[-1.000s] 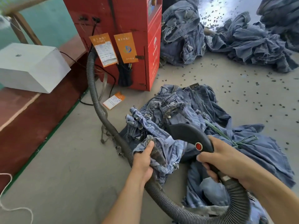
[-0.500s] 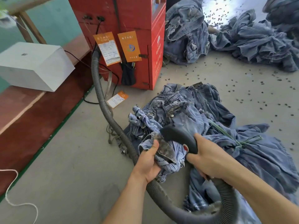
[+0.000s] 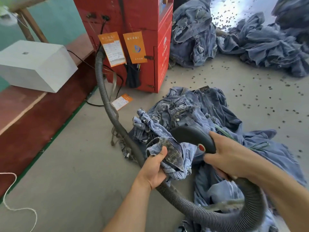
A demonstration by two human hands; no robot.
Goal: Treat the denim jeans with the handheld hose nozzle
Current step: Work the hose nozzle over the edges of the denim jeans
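Denim: crumpled blue denim jeans (image 3: 180, 118) lie heaped on the grey floor (image 3: 75, 164); soft, limp, probably heavy.
Left hand (image 3: 154, 171): clamps a frayed fold.
Right hand (image 3: 234, 158): wraps the black curved hose nozzle (image 3: 192, 136), beside that fold.
Hold: bunch near seams.

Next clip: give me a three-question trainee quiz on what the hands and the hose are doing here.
1. True or false: the left hand grips a fold of the denim jeans.
2. The right hand holds: A) an orange tag, B) the nozzle handle, C) the white box.
3. Fill in: the ribbed hose runs up to the ___ machine.

Key: 1 true; 2 B; 3 red.
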